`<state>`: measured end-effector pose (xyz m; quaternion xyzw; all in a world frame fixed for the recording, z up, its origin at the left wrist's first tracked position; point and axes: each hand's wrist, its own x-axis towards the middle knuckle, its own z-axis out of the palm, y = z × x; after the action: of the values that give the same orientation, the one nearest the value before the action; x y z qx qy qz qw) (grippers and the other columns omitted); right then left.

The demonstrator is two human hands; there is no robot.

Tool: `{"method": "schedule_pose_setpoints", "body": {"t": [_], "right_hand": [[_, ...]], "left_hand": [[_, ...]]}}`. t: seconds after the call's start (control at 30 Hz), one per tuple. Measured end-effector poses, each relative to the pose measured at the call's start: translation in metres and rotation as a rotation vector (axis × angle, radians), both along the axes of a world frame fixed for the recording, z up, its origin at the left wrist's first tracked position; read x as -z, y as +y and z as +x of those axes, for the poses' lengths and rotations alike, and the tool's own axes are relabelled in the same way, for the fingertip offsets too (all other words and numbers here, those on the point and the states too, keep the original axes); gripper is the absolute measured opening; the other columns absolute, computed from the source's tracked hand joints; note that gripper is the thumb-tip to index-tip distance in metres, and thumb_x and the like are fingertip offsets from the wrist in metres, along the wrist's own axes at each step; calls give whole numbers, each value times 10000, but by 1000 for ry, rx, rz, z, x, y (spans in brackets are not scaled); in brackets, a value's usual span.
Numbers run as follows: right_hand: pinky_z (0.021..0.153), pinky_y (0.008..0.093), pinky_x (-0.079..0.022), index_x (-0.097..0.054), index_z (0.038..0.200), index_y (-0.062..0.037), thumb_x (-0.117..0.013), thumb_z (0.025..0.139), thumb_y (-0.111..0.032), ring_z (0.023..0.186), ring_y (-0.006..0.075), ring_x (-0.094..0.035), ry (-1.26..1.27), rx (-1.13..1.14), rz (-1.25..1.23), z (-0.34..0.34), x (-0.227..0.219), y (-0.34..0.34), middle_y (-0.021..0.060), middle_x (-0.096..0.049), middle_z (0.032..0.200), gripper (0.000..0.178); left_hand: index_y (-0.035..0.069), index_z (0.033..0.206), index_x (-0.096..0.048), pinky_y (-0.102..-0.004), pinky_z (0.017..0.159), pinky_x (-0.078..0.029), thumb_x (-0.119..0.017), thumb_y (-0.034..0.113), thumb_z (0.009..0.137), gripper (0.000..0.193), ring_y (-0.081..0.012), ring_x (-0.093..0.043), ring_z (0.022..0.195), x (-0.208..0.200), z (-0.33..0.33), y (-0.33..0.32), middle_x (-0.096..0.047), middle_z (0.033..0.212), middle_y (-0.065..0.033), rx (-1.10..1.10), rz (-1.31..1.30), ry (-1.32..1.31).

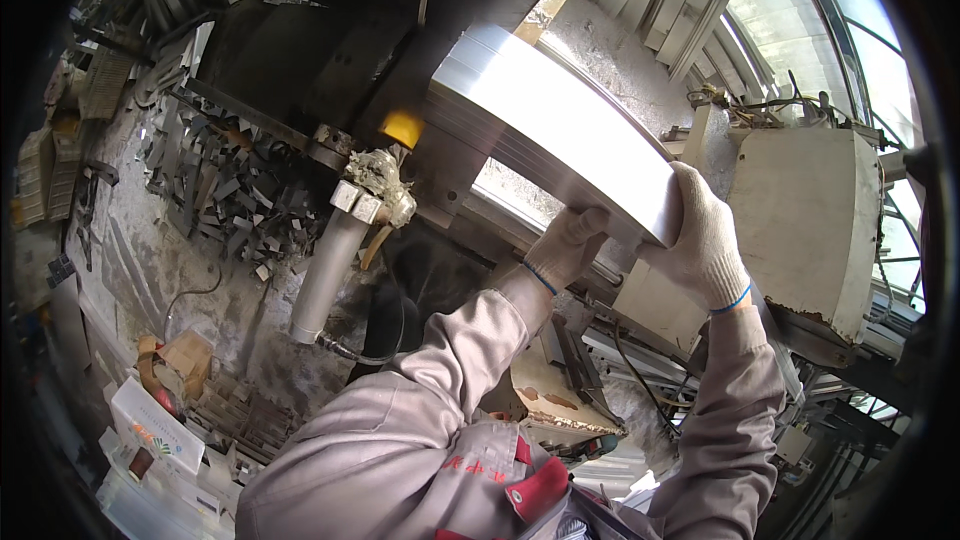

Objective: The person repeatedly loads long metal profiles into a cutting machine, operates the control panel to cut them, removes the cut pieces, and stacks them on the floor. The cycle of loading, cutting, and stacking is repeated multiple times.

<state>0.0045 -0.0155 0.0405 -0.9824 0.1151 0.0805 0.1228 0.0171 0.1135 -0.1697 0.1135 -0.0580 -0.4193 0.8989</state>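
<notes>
A long, wide aluminium profile with a bright flat top and grooved side runs from under the dark machine to my hands. Its near end is gripped by my right hand, in a white knitted glove with a blue cuff edge, fingers wrapped over the corner. On the near side, my left hand, gloved alike, is closed against the profile's lower edge, partly in shadow. The profile's far end lies next to the dark machine head. Left of my left hand, a silver pneumatic cylinder with a plastic-wrapped top hangs beside a yellow cap.
Many small metal offcuts lie heaped on the floor at left. A pale metal cabinet stands at right, with cables on it. Long profiles are stacked at the far right. A white box sits at lower left.
</notes>
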Motion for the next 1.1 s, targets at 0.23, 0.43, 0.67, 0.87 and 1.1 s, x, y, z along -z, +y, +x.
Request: {"method": "schedule_pose_setpoints", "body": {"t": [0.23, 0.43, 0.67, 0.87, 1.1], "right_hand": [[960, 477, -649, -606, 1462, -29, -994, 598, -179, 1122, 430, -790, -26, 7, 76, 17, -8, 5, 233, -756, 1256, 959], [976, 486, -655, -607, 1458, -41, -987, 627, -167, 1136, 433, -788, -59, -48, 45, 53, -4, 19, 233, -758, 1274, 922], [989, 498, -648, -612, 1447, -48, -967, 643, -175, 1149, 432, -779, -12, -6, 13, 58, -6, 23, 227, -756, 1272, 888], [983, 498, -646, -605, 1448, -58, -965, 644, -187, 1132, 435, -777, -111, -74, 19, 60, 1, 18, 218, -751, 1245, 890], [975, 489, -647, -605, 1462, -61, -976, 648, -203, 1124, 423, -780, -138, -94, 4, 63, 6, 19, 205, -752, 1260, 905]], "left_hand": [[95, 1660, -494, -468, 1345, -344, -878, 745, 855, 1103, -249, -458, 1582, -11, 17, 12, -544, 1652, -51, -3, -10, 65], [94, 1587, -544, -445, 1288, -426, -944, 672, 837, 1028, -235, -552, 1488, -10, 52, 16, -610, 1547, -42, -131, -4, 158], [121, 1583, -550, -455, 1295, -424, -936, 652, 859, 977, -222, -553, 1493, -11, 57, 17, -614, 1545, -20, -144, -8, 115], [106, 1581, -550, -420, 1310, -401, -923, 681, 852, 1001, -220, -538, 1510, -3, 61, 12, -611, 1547, -27, -129, -27, 112], [91, 1693, -442, -437, 1388, -303, -844, 668, 918, 1046, -254, -434, 1592, 3, 67, 18, -511, 1678, -41, -114, -45, 103]]}}
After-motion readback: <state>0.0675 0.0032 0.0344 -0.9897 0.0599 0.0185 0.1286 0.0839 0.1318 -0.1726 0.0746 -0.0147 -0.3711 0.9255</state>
